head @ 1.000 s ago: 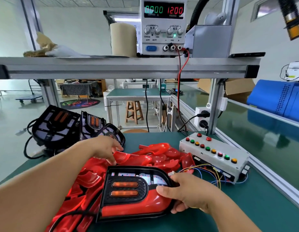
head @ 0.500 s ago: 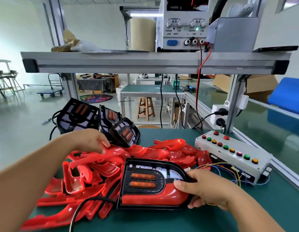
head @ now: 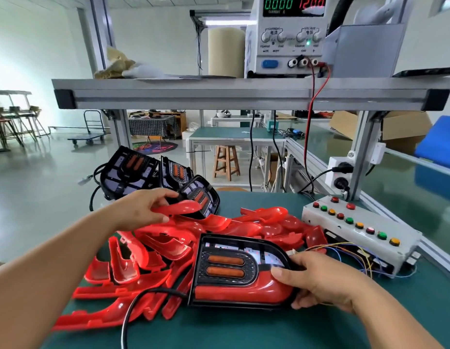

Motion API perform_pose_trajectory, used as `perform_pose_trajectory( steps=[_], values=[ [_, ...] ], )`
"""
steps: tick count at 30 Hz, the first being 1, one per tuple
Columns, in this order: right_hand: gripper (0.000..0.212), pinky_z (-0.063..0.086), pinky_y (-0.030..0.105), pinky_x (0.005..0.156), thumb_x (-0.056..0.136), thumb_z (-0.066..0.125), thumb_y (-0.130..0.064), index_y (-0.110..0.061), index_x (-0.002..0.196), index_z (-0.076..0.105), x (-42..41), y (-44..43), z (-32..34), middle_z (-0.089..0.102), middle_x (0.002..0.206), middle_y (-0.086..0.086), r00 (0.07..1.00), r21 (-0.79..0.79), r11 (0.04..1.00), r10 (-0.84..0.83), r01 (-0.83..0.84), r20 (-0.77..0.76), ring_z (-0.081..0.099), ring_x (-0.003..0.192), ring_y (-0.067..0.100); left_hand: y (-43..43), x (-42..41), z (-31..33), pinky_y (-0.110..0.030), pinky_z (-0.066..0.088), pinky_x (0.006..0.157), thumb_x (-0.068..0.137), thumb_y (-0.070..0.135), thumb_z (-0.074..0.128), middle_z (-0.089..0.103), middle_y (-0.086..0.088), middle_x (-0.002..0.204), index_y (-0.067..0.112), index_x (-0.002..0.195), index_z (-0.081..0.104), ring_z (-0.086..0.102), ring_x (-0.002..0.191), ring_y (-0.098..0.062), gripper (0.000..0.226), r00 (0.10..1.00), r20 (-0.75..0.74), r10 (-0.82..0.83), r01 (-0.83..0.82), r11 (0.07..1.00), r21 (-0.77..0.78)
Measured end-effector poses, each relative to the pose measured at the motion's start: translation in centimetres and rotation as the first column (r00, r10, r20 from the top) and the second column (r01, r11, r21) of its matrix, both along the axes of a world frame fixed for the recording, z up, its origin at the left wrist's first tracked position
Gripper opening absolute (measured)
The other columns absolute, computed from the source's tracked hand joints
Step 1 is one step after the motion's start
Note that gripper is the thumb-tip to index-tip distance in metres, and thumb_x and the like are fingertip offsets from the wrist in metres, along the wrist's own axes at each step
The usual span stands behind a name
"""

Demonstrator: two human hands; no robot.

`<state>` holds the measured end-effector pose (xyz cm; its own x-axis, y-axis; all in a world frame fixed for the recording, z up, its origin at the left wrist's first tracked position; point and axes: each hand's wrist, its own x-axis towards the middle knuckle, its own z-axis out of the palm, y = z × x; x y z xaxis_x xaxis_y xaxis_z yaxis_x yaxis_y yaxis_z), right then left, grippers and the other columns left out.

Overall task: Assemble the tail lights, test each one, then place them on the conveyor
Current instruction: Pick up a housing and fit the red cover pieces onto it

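Observation:
A black tail light housing (head: pixel 234 270) with two orange strips and a red lower lens lies on the green table, its black cable running off the front edge. My right hand (head: pixel 317 280) grips the housing's right end, thumb on top. My left hand (head: pixel 141 210) pinches one red lens cover (head: pixel 183 207) lifted just above the heap of red lens covers (head: pixel 148 258). Several black housings (head: pixel 153 172) stand stacked at the back left.
A white test box (head: pixel 357 227) with coloured buttons and loose wires sits at the right. A power supply (head: pixel 287 34) reading 0.000 and 12.00 stands on the metal shelf (head: pixel 244 96) overhead. The conveyor (head: pixel 407 187) runs along the right side.
My left hand has picked a red lens cover out of the heap and raised it. My right hand has stayed on the housing. The camera has shifted.

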<state>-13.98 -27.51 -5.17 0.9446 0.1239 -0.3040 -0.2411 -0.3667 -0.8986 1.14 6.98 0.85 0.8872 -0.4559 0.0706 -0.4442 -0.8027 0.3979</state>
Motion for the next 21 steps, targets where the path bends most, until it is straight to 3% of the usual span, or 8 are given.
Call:
perform_pose_trajectory(
  steps=[4,7,11,13,16,18,21],
  values=[
    [0.074,0.054,0.023,0.057,0.055,0.078,-0.057,-0.015,0.113,0.061,0.2,-0.1,-0.1,0.077,0.085,0.004,1.000,0.001,1.000,0.004,-0.004,-0.008,0.069,0.062,0.020,-0.3,0.2,0.0,-0.016,0.043,0.088,0.082,0.017,0.076,0.065,0.017,0.109,0.040,0.124,0.056,0.059,0.099,0.004,0.052,1.000,-0.005,-0.030,0.030,0.998,-0.047],
    [0.073,0.054,0.022,0.057,0.054,0.078,-0.058,-0.016,0.111,0.061,0.2,-0.1,-0.1,0.077,0.084,0.004,1.000,-0.011,1.000,0.015,-0.015,-0.010,0.070,0.063,0.019,-1.2,0.4,-1.1,-0.006,0.035,0.081,0.082,0.021,0.075,0.064,0.021,0.113,0.040,0.125,0.059,0.055,0.100,0.006,0.049,0.994,0.107,-0.022,0.019,1.000,0.022],
    [0.082,0.054,0.022,0.056,0.051,0.078,-0.060,-0.016,0.116,0.057,0.3,-0.2,-0.3,0.076,0.090,0.007,1.000,-0.028,1.000,0.004,-0.004,0.005,0.071,0.065,0.020,-2.1,0.5,-2.4,-0.018,0.037,0.097,0.084,0.026,0.073,0.059,0.018,0.127,0.037,0.131,0.056,0.053,0.119,-0.005,0.052,0.985,0.175,-0.014,-0.007,0.993,0.120],
    [0.085,0.053,0.022,0.055,0.049,0.079,-0.061,-0.015,0.117,0.057,0.3,-0.3,-0.4,0.075,0.091,0.007,1.000,-0.034,0.999,0.002,-0.002,0.011,0.071,0.065,0.021,-2.1,-0.2,-2.1,-0.021,0.038,0.098,0.083,0.029,0.073,0.058,0.018,0.122,0.040,0.116,0.061,0.053,0.115,-0.005,0.036,0.972,0.232,-0.024,-0.004,0.993,0.118],
    [0.089,0.054,0.023,0.056,0.047,0.079,-0.064,-0.016,0.119,0.057,0.4,-0.4,-0.6,0.075,0.094,0.009,1.000,-0.048,0.999,-0.001,0.002,0.016,0.072,0.066,0.021,-1.8,-2.1,-1.8,-0.017,0.041,0.079,0.080,0.039,0.073,0.057,0.021,0.093,0.046,0.075,0.059,0.052,0.089,0.009,0.017,0.967,0.230,-0.111,0.072,0.983,0.170],
    [0.091,0.054,0.024,0.057,0.047,0.079,-0.065,-0.015,0.120,0.057,0.5,-0.5,-0.7,0.074,0.097,0.010,1.000,-0.059,0.998,-0.004,0.005,0.021,0.073,0.068,0.023,-2.1,-3.7,-2.4,-0.015,0.043,0.073,0.078,0.051,0.069,0.057,0.022,0.087,0.042,0.078,0.065,0.052,0.083,0.009,0.010,0.977,0.155,-0.146,0.094,0.950,0.299],
    [0.098,0.055,0.024,0.056,0.043,0.080,-0.067,-0.015,0.123,0.056,0.4,-0.5,-0.8,0.072,0.099,0.011,0.999,-0.077,0.997,-0.016,0.018,0.030,0.073,0.069,0.024,-3.0,-4.8,-3.7,-0.027,0.049,0.081,0.078,0.058,0.063,0.057,0.019,0.092,0.038,0.095,0.066,0.052,0.087,0.000,0.026,0.971,0.217,-0.105,0.013,0.922,0.388]
  ],
)
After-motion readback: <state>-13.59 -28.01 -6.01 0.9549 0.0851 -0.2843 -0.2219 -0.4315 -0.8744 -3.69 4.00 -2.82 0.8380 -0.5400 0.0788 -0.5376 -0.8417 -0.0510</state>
